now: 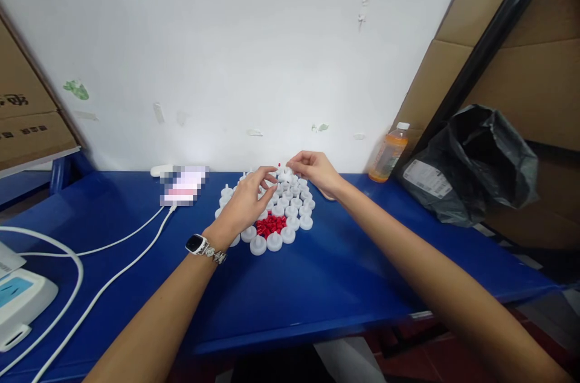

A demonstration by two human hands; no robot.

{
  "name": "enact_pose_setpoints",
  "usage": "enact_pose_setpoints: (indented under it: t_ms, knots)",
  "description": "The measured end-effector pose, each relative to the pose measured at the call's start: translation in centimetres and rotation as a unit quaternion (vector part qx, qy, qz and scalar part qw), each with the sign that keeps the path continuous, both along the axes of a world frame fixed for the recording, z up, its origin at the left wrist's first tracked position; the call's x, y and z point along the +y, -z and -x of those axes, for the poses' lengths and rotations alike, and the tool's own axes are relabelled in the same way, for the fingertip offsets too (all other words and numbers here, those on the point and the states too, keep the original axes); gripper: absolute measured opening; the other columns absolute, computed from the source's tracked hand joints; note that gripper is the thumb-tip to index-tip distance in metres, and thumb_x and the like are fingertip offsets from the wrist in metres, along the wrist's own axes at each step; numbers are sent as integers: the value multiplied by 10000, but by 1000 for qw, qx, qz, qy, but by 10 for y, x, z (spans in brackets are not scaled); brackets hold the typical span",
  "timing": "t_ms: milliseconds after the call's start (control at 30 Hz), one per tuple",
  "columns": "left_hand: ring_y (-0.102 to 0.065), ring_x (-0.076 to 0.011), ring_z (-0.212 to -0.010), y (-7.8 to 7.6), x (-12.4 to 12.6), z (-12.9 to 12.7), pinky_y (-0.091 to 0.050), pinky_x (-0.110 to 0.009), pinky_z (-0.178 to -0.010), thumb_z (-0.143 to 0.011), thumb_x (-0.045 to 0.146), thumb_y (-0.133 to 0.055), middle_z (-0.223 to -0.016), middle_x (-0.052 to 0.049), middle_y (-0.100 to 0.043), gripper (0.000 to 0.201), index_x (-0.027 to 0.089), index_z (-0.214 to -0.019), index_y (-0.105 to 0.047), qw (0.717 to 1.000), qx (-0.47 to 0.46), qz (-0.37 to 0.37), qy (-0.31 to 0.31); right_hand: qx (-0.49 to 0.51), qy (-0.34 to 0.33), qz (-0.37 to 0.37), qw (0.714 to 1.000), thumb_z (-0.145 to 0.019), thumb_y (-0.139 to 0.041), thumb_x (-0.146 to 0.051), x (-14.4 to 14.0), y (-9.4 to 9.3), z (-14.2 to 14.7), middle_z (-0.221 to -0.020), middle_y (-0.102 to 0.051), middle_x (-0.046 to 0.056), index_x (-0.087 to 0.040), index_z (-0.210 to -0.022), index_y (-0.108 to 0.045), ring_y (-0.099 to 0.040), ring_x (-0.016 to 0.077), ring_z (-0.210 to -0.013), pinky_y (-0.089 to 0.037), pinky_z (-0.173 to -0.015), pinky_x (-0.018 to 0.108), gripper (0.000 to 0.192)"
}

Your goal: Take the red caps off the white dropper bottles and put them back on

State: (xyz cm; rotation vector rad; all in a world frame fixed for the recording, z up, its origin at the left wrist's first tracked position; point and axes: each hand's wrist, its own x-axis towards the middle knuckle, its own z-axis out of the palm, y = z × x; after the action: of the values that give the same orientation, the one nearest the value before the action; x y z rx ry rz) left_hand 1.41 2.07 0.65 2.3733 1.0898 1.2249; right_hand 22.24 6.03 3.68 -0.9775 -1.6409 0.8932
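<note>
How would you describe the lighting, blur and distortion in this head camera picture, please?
Head view: even, soft light, with a bright glare patch on the white wall; the phone-like object is pixelated; wide-angle stretch bends the blue table's edges; the small white plastic caps are sharp, and the left hand casts hardly any shadow.

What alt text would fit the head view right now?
Two bare hands work over a cluster of small white plastic caps around a pile of red pieces on a blue table: the left hand rests on them, the right hand pinches a tiny piece.
</note>
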Motion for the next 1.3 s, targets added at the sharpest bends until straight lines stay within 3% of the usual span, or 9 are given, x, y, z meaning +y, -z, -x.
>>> enact_pose_setpoints:
  t_ms: [133,200,300,400,533,733,933,1133,1300]
  knots:
    - [-627,-197,-904,5,5,3,-501,-361,-798,-968,317,-482,-1075,-48,-679,204,223,-1089,-616,999,20,2,-26,-130,130,-67,981,-773,-634,-184,43,0,-11,-696,-687,55,-137,-761,-664,-604,149,-636,-436,-620,267,58]
    - [-623,-208,-917,8,6,5,-502,-373,-802,-967,344,-483,-1074,-54,-663,205,224,-1034,-635,999,37,12,-30,-220,163,-77,959,-787,-593,-141,62,4,-12,-740,-712,78,-125,-787,-685,-636,161,-681,-450,-653,262,93]
    - [-616,-221,-934,12,7,5,-508,-383,-802,-966,378,-480,-1073,-61,-643,230,231,-1011,-650,998,59,25,-25,-332,175,-88,923,-831,-545,-129,85,14,-8,-845,-739,102,-119,-874,-712,-652,168,-758,-455,-712,251,173]
    - [-612,-231,-949,13,8,5,-513,-384,-799,-962,385,-482,-1073,-67,-636,237,232,-1000,-659,997,73,25,-20,-377,164,-78,908,-816,-564,-106,99,25,-3,-899,-745,125,-116,-886,-731,-656,188,-810,-450,-753,257,181]
    - [-610,-234,-959,11,8,4,-518,-375,-797,-955,378,-494,-1072,-68,-632,224,237,-976,-667,996,77,28,-24,-399,128,-52,906,-767,-624,-82,106,32,3,-905,-755,139,-103,-843,-749,-664,203,-830,-450,-748,252,148]
    - [-592,-248,-1012,11,7,6,-513,-373,-799,-960,388,-483,-1089,-70,-626,230,239,-980,-658,995,86,33,-28,-403,86,-1,911,-794,-640,-119,105,25,4,-766,-760,81,-112,-791,-761,-670,154,-711,-457,-662,208,122]
    - [-602,-245,-979,6,9,6,-500,-368,-782,-962,396,-482,-1069,-71,-628,243,231,-970,-661,995,90,15,-31,-382,175,-14,907,-872,-580,-210,114,26,-7,-984,-757,124,-119,-1034,-731,-675,178,-870,-466,-789,236,240]
    - [-606,-260,-986,-7,15,-4,-488,-401,-812,-973,412,-452,-1056,-75,-627,274,228,-966,-655,990,135,0,-38,-380,188,6,906,-708,-691,-129,123,34,-8,-947,-744,136,-129,-822,-732,-674,213,-876,-471,-770,261,121]
    - [-602,-247,-1023,-8,10,-3,-488,-415,-855,-993,422,-418,-1114,-66,-614,290,233,-1013,-637,991,124,10,-49,-326,188,-19,926,-718,-632,-92,104,21,-7,-866,-741,90,-145,-800,-698,-664,178,-800,-470,-735,242,117]
